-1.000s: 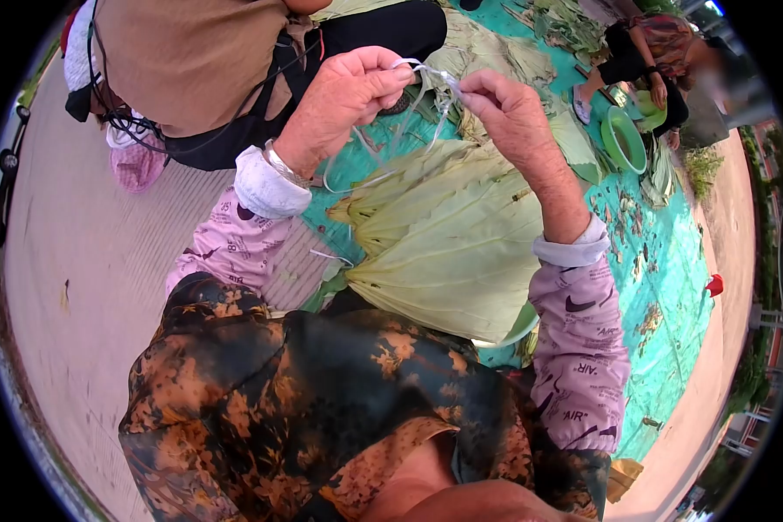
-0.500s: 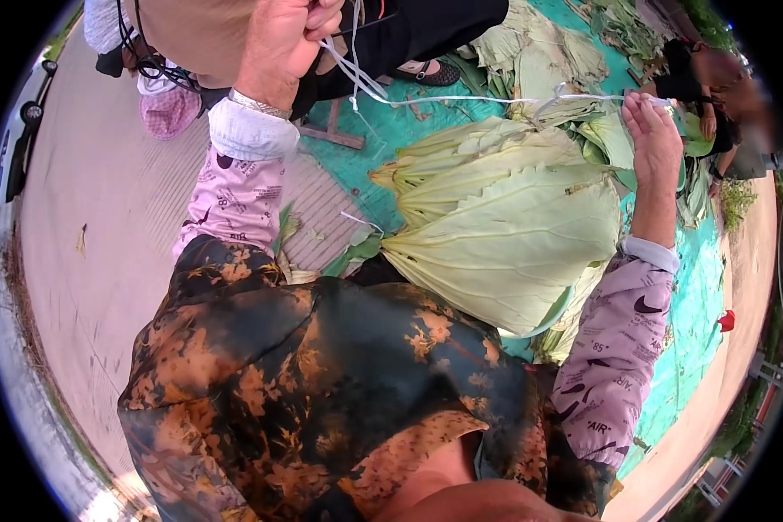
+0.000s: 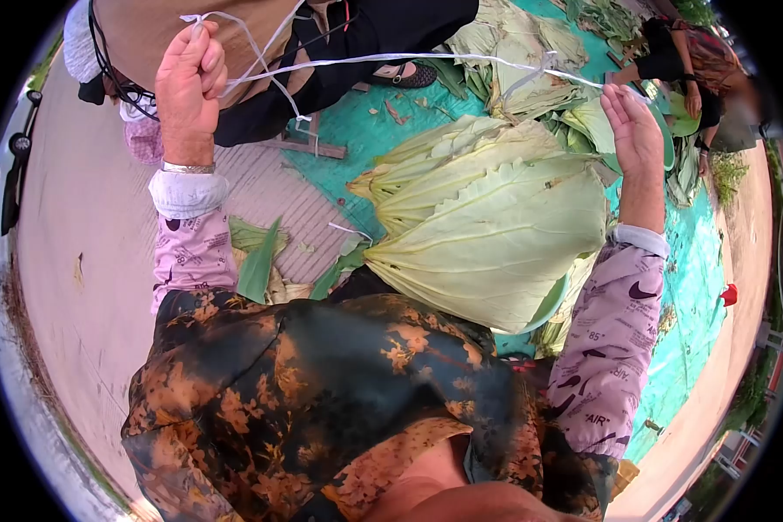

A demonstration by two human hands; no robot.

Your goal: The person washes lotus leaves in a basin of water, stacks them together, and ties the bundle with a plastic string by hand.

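My left hand [image 3: 191, 83] is raised at the upper left, with thumb and fingers pinched on a white string [image 3: 365, 59]. Several strands loop and dangle beside that hand. One length stretches across to my right hand [image 3: 633, 130] at the upper right, where it runs in between the pressed-together fingers. Below the string lies a pile of large pale green leaves [image 3: 496, 226], fanned out with the stem ends to the left. The rim of a green basin [image 3: 552, 306] shows under the leaves' lower right edge.
A teal tarp [image 3: 683, 287] covers the ground, with more leaves [image 3: 522, 52] at the back. Close ahead is a person in dark trousers [image 3: 409, 30]; another person [image 3: 705, 61] is at the upper right. A wooden frame piece [image 3: 309, 148] lies near the tarp's edge. A car [image 3: 13, 161] stands far left.
My left hand has moved left and slightly down, drawing the string out longer. My right hand has shifted a little left and up, still with the string.
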